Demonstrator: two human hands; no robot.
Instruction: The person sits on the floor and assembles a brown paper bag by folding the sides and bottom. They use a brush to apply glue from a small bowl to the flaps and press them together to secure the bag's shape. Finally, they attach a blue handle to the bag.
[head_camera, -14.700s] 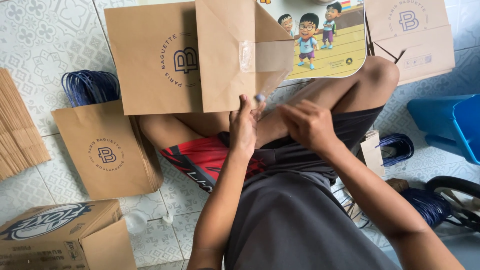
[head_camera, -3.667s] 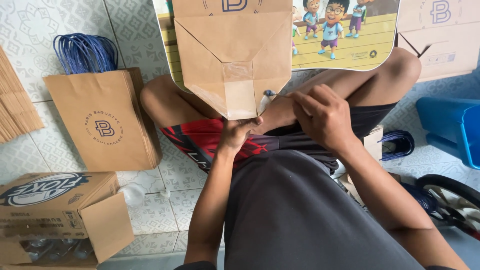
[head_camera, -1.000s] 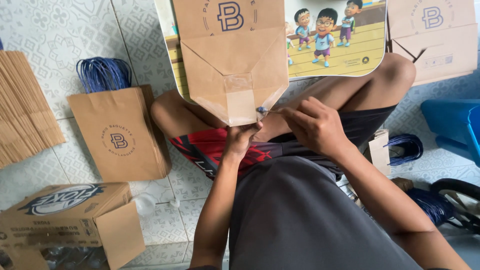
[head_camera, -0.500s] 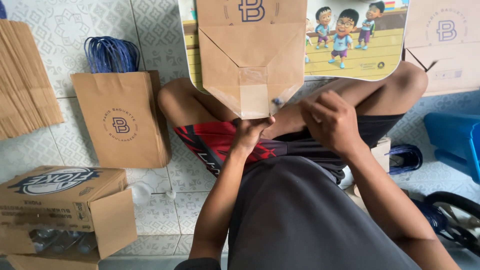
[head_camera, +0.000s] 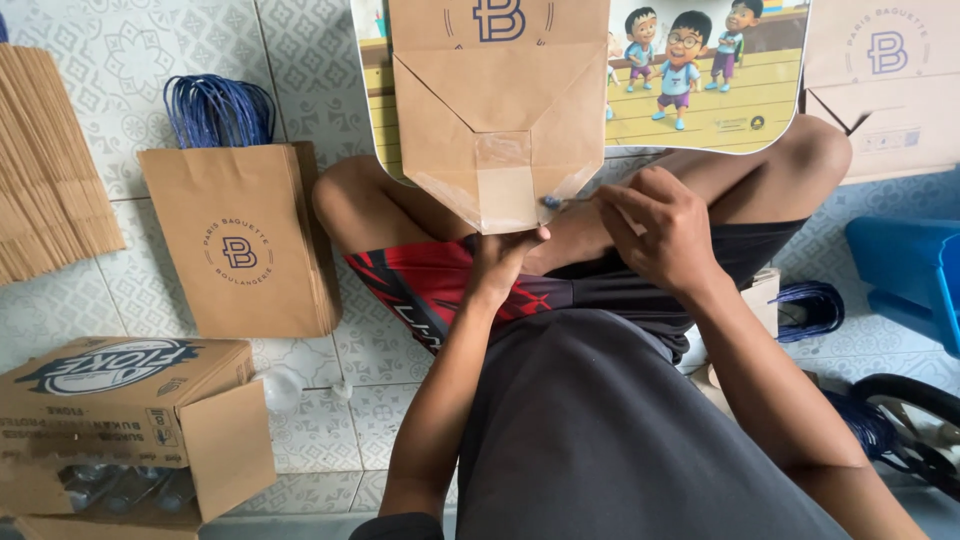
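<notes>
A flat brown paper bag (head_camera: 497, 110) lies bottom-end toward me on a small table with a cartoon picture top (head_camera: 700, 90), over my crossed legs. My left hand (head_camera: 497, 265) pinches the near edge of the bag's folded bottom. My right hand (head_camera: 655, 225) is closed on a small tool with a blue tip (head_camera: 551, 202), which touches the fold's right corner.
A stack of finished brown bags (head_camera: 240, 245) with blue cord handles (head_camera: 215, 108) lies on the tiled floor at left. Flat brown sheets (head_camera: 50, 170) lie far left. A cardboard box (head_camera: 120, 410) sits at the lower left. More bags (head_camera: 885, 80), a blue bin (head_camera: 910, 275) and blue cords (head_camera: 810, 310) are at right.
The view has shifted slightly, so the bag sits more to the right. My right hand has brought the blue-tipped tool to the fold's right corner. My left hand still holds the bag's bottom edge.
</notes>
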